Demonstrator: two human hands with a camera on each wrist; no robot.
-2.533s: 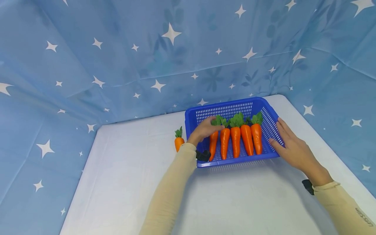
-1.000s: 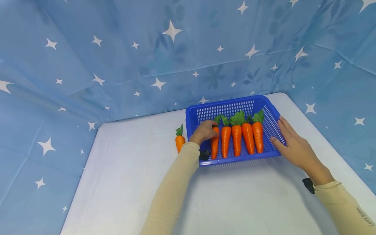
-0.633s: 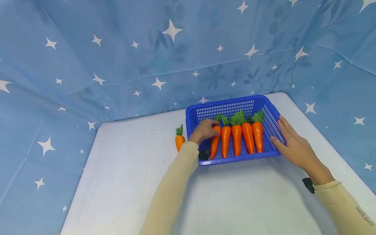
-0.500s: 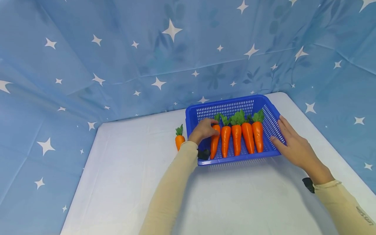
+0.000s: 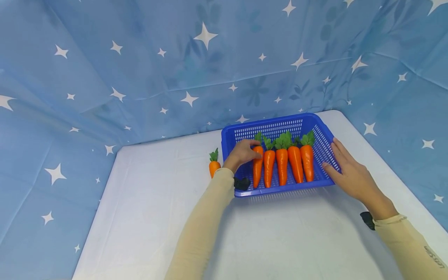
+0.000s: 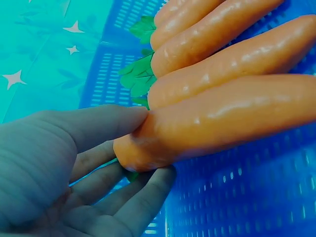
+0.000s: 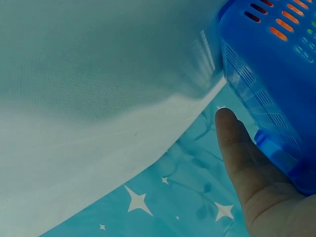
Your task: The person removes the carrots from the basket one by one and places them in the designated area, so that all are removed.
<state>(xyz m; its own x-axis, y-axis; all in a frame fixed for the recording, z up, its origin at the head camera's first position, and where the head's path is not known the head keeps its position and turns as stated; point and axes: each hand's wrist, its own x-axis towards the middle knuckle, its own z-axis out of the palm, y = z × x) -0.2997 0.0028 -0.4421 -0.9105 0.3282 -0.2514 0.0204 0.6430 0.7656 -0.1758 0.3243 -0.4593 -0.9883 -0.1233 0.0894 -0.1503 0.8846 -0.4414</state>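
Note:
Several orange carrots with green leaves lie side by side in a blue slotted basket (image 5: pixel 283 189). My left hand (image 5: pixel 243 151) pinches the leftmost carrot (image 5: pixel 257 171) near its leafy end; in the left wrist view the thumb of the left hand (image 6: pixel 74 163) is on top of the carrot (image 6: pixel 212 118) and fingers are beneath it. At the basket's right side, my right hand (image 5: pixel 353 179) rests with its fingers extended along the rim. The right wrist view has the right hand (image 7: pixel 266 187) beside the basket wall (image 7: pixel 266 64); its contact there is partly hidden.
A smaller orange carrot (image 5: pixel 214 168) lies on the white table (image 5: pixel 150 202) just left of the basket, partly covered by the left sleeve. A blue cloth with white stars (image 5: pixel 140 70) hangs behind and at both sides of the table.
The leftmost carrot has shifted slightly toward the back of the basket and now lies straighter, with my left hand moving along with it. My right hand has stayed at the basket's right side.

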